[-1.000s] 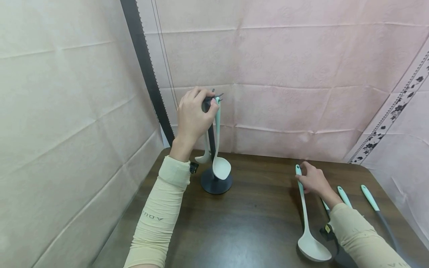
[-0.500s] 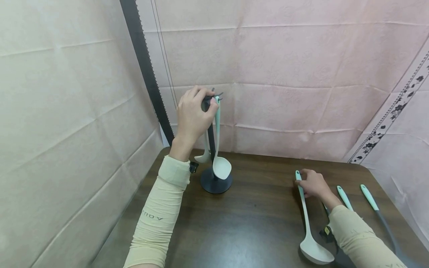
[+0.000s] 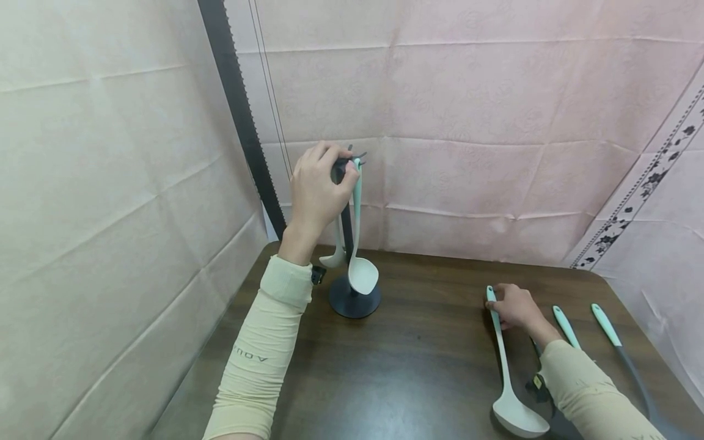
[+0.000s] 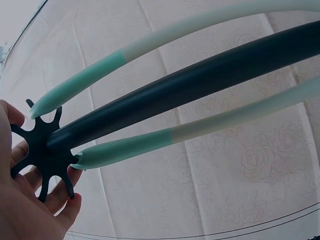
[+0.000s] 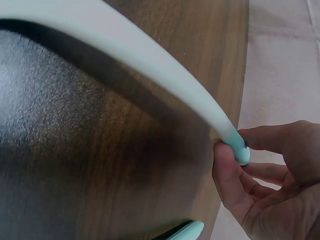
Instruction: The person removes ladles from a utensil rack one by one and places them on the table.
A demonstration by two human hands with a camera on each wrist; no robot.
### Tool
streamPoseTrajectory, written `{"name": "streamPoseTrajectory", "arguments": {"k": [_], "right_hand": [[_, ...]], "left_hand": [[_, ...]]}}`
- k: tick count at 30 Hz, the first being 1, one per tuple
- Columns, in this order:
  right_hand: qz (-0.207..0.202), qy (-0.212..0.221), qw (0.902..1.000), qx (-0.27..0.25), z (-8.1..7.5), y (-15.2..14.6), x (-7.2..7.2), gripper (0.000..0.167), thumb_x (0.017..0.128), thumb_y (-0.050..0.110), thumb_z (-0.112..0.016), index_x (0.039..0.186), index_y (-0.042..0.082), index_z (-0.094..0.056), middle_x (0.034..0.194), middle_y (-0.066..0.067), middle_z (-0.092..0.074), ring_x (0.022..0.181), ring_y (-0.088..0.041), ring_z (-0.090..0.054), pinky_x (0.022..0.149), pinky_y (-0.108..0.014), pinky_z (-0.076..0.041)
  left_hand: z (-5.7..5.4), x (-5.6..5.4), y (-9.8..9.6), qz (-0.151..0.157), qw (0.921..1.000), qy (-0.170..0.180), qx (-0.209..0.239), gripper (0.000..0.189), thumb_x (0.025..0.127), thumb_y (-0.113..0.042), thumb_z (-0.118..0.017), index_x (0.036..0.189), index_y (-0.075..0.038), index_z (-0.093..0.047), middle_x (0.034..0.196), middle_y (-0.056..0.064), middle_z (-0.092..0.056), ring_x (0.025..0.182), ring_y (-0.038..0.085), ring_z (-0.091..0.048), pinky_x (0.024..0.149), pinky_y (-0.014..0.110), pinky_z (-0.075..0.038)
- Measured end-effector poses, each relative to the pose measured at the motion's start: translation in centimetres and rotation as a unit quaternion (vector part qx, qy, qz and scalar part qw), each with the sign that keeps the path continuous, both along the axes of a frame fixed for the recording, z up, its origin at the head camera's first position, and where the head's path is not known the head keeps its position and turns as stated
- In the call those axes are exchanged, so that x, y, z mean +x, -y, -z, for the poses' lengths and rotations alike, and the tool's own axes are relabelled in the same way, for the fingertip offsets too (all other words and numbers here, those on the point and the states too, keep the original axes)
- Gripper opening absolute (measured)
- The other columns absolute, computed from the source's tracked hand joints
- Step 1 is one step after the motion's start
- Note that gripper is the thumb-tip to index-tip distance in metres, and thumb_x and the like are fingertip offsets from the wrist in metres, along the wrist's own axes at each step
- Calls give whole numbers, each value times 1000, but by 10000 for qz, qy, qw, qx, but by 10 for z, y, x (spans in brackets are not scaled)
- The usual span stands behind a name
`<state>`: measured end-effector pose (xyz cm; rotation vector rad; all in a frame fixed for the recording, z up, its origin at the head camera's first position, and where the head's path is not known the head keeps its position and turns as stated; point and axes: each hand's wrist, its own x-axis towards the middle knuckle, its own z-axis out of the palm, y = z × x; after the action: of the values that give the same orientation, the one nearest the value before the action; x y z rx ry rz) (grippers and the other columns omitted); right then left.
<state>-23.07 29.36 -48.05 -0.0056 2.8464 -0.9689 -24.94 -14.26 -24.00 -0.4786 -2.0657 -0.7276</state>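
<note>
My left hand (image 3: 320, 189) grips the top of a dark utensil stand (image 3: 354, 304), its fingers around the star-shaped ring of hooks (image 4: 46, 146). Two utensils with mint handles hang from those hooks. The nearer one is a pale ladle (image 3: 363, 276); behind the pole hangs another pale utensil (image 3: 332, 260), partly hidden. At the right of the table, my right hand (image 3: 516, 307) pinches the mint handle end of a large white ladle (image 3: 519, 418) between thumb and fingers. Its bowl points toward me, low over or on the table; I cannot tell which.
To the right of the held ladle, more mint-handled utensils lie on the brown table (image 3: 418, 360): one handle (image 3: 565, 325) partly behind the right sleeve, and a dark-shafted utensil (image 3: 621, 342) beyond it. Pale cloth (image 3: 467, 153) hangs behind the table and along its sides.
My right hand and the white ladle have shifted slightly toward me, with the bowl a little to the right. My left hand has stayed on the stand.
</note>
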Motion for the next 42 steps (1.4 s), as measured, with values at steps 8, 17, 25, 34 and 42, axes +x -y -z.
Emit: {"name": "streamPoseTrajectory", "arguments": {"k": [8, 17, 25, 34, 42], "right_hand": [[-15, 64, 9999, 115, 2, -2, 1, 62, 99, 11, -68, 145, -22, -42, 85, -23, -64, 54, -18, -65, 52, -37, -61], [134, 300, 9993, 194, 1, -1, 4, 62, 99, 11, -69, 145, -21, -43, 72, -13, -60, 53, -19, -66, 52, -36, -60], [82, 256, 9996, 79, 2, -1, 5, 61, 97, 9, -69, 143, -22, -44, 73, -13, -59, 52, -18, -65, 52, -35, -60], [98, 357, 9993, 72, 7, -4, 4, 60, 97, 10, -71, 141, -22, -47, 80, -17, -63, 53, -20, -66, 52, -35, -60], [175, 410, 9990, 30, 12, -3, 3, 61, 97, 11, -72, 143, -21, -46, 82, -19, -63, 55, -18, -66, 53, -34, -60]], "left_hand": [[0, -1, 0, 10, 10000, -39, 3, 38, 95, -36, -53, 116, -16, -78, 121, 1, -71, 116, 26, -64, 99, 48, -50], [-1, -1, 0, 21, 10000, -32, -16, 38, 96, -36, -53, 116, -16, -78, 122, 2, -70, 116, 27, -64, 100, 48, -50], [0, -1, 0, 32, 10000, -41, -9, 38, 95, -36, -53, 116, -15, -78, 123, 3, -70, 117, 27, -64, 100, 48, -50], [-1, -1, 1, 60, 10000, -54, -15, 38, 96, -36, -53, 117, -16, -78, 124, 3, -70, 117, 27, -63, 101, 49, -49], [1, -2, 1, 59, 10000, -41, -18, 38, 96, -36, -53, 117, -16, -78, 124, 3, -70, 117, 27, -63, 102, 49, -49]]}}
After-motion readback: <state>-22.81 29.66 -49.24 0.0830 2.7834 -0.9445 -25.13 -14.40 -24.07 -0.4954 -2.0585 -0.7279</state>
